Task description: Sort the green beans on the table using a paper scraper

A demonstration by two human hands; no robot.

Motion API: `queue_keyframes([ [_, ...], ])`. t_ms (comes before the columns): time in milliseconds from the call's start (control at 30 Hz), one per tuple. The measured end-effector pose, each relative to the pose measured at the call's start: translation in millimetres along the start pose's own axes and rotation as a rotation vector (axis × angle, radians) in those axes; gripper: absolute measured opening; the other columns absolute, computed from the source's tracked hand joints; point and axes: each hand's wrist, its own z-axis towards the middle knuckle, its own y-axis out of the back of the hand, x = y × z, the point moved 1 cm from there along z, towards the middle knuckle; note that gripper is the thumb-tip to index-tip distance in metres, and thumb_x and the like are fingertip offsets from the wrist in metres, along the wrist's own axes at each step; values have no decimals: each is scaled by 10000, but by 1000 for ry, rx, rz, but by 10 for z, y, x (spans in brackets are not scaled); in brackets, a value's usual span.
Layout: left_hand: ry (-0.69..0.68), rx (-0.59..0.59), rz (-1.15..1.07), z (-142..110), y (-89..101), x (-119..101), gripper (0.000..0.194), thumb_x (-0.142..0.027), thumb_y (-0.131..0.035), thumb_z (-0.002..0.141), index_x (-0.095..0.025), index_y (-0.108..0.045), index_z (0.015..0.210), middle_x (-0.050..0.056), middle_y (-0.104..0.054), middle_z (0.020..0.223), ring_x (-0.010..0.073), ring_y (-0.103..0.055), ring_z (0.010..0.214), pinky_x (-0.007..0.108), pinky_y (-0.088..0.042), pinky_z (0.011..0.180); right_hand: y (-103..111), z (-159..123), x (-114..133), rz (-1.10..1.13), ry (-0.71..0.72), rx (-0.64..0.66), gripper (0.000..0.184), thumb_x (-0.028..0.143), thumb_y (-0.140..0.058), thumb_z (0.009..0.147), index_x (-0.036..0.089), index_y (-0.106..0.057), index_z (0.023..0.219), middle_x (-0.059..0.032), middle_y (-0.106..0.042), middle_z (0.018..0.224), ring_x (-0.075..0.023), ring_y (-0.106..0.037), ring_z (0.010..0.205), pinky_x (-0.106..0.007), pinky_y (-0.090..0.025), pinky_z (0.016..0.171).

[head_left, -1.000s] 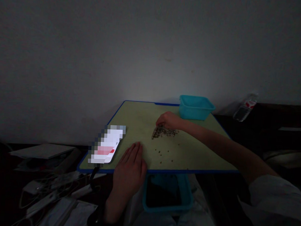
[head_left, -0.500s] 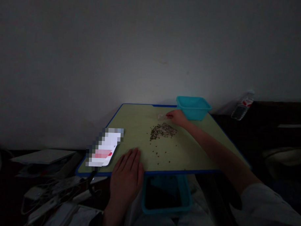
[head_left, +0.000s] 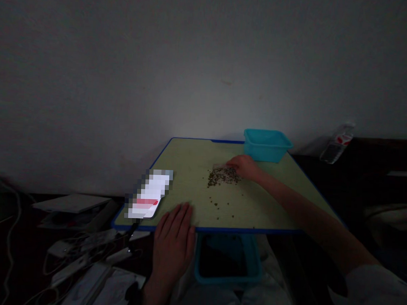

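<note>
Pinched in the fingers of my right hand (head_left: pixel 245 167) is a small, clear, flat plastic piece (head_left: pixel 219 166); its exact kind is too dim to make out. It lies at the far edge of a loose pile of small dark grains (head_left: pixel 219 176) on the table. Several stray grains are scattered nearer to me. My left hand (head_left: pixel 173 240) rests flat over the table's front edge, fingers stretched forward, with nothing in it. Below that edge, on my lap, sits a teal basin (head_left: pixel 260 270) with a dark inside.
The small table (head_left: pixel 186 158) has a blue rim and stands against the wall. A second teal basin (head_left: pixel 266 150) is at its back right corner, a lit phone (head_left: pixel 151 197) at its left. A plastic bottle (head_left: pixel 337 146) leans at the right. Cables and papers (head_left: pixel 85 286) lie lower left.
My right hand has brought the clear plastic piece toward me, from behind the grains to their far edge. My left hand stays in place; the view has shifted slightly.
</note>
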Motion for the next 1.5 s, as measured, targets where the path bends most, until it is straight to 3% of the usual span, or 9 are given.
queue_keyframes([
  [233,-42,-22,-26,-149,-23,76,553,-152,-555,1004,-53,-521,1547,223,-678,1543,372,-543,1467,586,-336,1249,204,-52,192,-3,-57,-80,333,239,-565,1041,213,-848,1215,-116,-836,1160,-273,-758,1029,-330,-513,835],
  [533,-48,-34,-126,-282,44,91,542,-91,-556,996,-45,-536,1536,219,-644,1549,328,-445,1542,540,-217,1339,131,-239,558,89,127,-41,318,169,-628,999,279,-856,1192,-68,-845,1053,-236,-735,963,-305,-474,794],
  [633,-7,-102,-230,-347,129,52,518,-54,-545,990,-51,-547,1508,235,-633,1514,334,-470,1516,523,-319,1289,99,-318,573,94,142,-52,320,157,-643,991,280,-854,1198,-64,-846,1051,-231,-732,962,-304,-472,793],
  [733,33,-261,-316,-544,162,-18,388,-17,-603,940,-112,-655,1312,177,-700,1251,293,-631,1230,456,-488,1092,81,-363,576,115,130,-90,328,150,-648,993,273,-844,1226,-63,-848,1085,-227,-736,974,-305,-473,805],
  [800,152,-276,-405,-733,79,-70,263,-45,-597,958,-163,-664,1184,122,-684,1125,240,-649,1091,378,-526,970,62,-382,586,143,130,-122,327,145,-654,992,265,-842,1231,-70,-848,1090,-222,-740,967,-304,-477,809],
  [900,451,-2,-627,-991,-204,-164,117,-274,-559,1042,-243,-638,1121,71,-716,1041,232,-698,986,365,-554,850,12,-411,609,165,148,-156,314,127,-663,978,251,-856,1192,-79,-849,1061,-218,-745,937,-301,-484,795],
  [1033,978,190,-941,-1132,-525,-299,488,-648,-620,906,-208,-621,1120,167,-736,1161,386,-706,1116,566,-535,991,-62,-439,630,175,175,-180,317,118,-663,969,244,-855,1188,-81,-849,1043,-223,-751,924,-309,-508,802],
  [1233,1144,372,-1108,-1079,-567,-459,600,-717,-660,762,-219,-615,1092,176,-763,1177,429,-723,1153,560,-547,1035,-128,-436,670,195,167,-205,303,128,-663,979,235,-849,1193,-79,-851,1054,-224,-762,929,-323,-534,824],
  [1500,1292,399,-1293,-1361,-872,-468,780,-500,-635,823,-160,-552,1520,169,-593,1639,396,-463,1576,529,-388,1277,-170,-445,705,220,158,-238,266,131,-688,979,237,-860,1151,-69,-847,994,-203,-754,869,-300,-529,777],
])
